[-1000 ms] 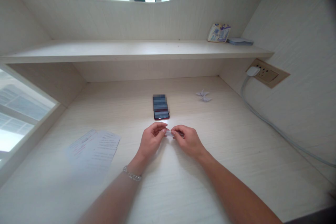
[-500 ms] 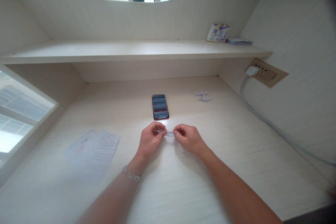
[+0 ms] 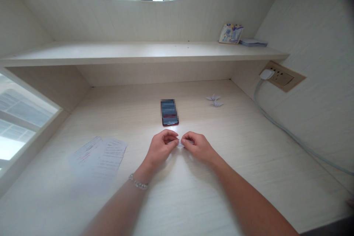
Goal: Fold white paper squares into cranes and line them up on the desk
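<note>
My left hand (image 3: 161, 148) and my right hand (image 3: 198, 146) meet over the middle of the pale wooden desk (image 3: 249, 162). Both are closed in a pinch on one small folded piece of white paper (image 3: 180, 142), which is mostly hidden between the fingertips. A bead bracelet (image 3: 138, 183) circles my left wrist. A phone in a red case (image 3: 169, 113) lies flat on the desk just beyond my hands.
Two small folded paper cranes (image 3: 214, 100) sit at the back right of the desk. Printed sheets (image 3: 99, 155) lie at the left. A grey cable (image 3: 279, 127) runs from a wall socket (image 3: 278, 76) along the right wall. A shelf (image 3: 138, 53) above holds a small packet (image 3: 231, 34).
My fingertips have drawn closer together, so less of the small paper shows between them. The hands have stayed in about the same spot on the desk.
</note>
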Tool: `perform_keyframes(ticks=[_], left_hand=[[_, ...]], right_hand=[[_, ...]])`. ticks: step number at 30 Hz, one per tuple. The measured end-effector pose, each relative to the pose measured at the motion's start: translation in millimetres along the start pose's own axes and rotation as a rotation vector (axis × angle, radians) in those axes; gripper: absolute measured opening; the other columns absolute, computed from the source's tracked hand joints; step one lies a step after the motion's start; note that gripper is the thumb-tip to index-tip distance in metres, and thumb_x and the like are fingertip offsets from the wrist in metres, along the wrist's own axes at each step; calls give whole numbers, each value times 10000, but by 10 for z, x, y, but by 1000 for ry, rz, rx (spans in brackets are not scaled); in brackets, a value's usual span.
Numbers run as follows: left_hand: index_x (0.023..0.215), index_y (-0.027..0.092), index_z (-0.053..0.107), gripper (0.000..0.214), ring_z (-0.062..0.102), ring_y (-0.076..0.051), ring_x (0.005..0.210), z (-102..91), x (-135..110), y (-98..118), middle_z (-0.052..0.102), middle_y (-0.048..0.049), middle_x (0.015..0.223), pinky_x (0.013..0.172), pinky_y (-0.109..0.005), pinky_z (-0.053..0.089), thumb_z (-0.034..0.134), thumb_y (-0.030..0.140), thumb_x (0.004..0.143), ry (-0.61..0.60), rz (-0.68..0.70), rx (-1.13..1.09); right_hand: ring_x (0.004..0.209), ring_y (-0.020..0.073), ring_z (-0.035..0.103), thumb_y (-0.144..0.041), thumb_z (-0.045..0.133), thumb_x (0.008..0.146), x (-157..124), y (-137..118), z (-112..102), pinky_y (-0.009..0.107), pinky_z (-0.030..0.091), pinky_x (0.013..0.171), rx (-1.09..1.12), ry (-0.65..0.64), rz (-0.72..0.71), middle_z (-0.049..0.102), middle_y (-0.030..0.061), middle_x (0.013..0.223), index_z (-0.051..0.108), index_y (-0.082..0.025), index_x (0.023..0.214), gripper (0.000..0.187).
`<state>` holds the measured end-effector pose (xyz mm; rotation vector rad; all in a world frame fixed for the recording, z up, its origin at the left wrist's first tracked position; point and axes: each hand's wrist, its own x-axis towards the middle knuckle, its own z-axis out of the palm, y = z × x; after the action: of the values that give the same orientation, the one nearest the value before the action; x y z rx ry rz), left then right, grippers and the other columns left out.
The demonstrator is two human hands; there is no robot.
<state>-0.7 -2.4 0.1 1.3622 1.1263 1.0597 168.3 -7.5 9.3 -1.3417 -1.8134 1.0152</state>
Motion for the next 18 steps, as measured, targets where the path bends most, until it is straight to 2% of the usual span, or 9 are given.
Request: perform_keyframes(ticks=[4,8,14,18], left_hand=[[907,140,605,200,650,-178,787,-43,20,-5,680,-75,842,727,-305,513,585,129,708,-87,-19,-42],[959,147,607,279,636,-184,882,-47,25,-51,675,-83,926,774,-315,503,500,62,716,-80,7,-29],[915,151,623,188,632,-180,818,-5,-2,-43,670,-78,897,742,-301,502,603,214,738,-3,53,67],[858,168,627,125,615,-173,805,37,-37,-6,659,-59,862,748,-298,489,597,218,747,-5,97,122]], right_hand=[[675,140,573,-231,489,799,5,19,-35,226,416,602,1,-25,14,645,7,722,621,-167,760,152],[665,137,564,-228,480,808,6,12,-45,224,410,597,-32,-6,-4,639,4,716,622,-169,765,159],[695,145,576,-211,484,812,-2,-29,-37,232,415,620,-50,29,-50,660,16,753,635,-173,790,158],[676,143,572,-182,517,780,-7,-54,-34,237,409,620,-98,10,-95,669,18,750,652,-179,784,136]])
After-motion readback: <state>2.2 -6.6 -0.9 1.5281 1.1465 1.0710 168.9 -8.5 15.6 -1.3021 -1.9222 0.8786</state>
